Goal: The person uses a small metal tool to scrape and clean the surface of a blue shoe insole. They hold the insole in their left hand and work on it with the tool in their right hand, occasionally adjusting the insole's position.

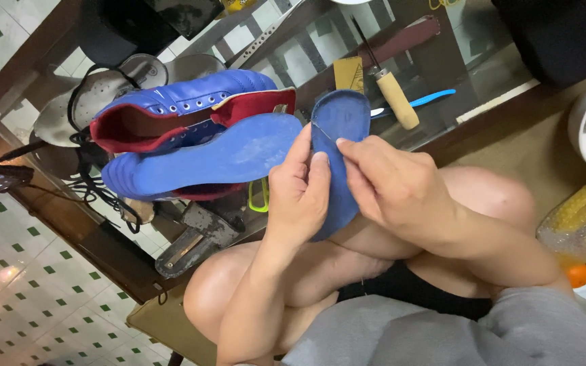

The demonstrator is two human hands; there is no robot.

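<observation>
Grey fabric (456, 332) fills the lower right of the frame, bare knees above it. Left hand (300, 196) grips a blue insole (337, 156) at centre frame; right hand (391, 183) pinches a thin needle (321, 130) at its surface. Blue shoe with red lining (191, 112) lies upper left on an iron stand (194, 237); wooden-handled awl (396, 98) upper centre.
</observation>
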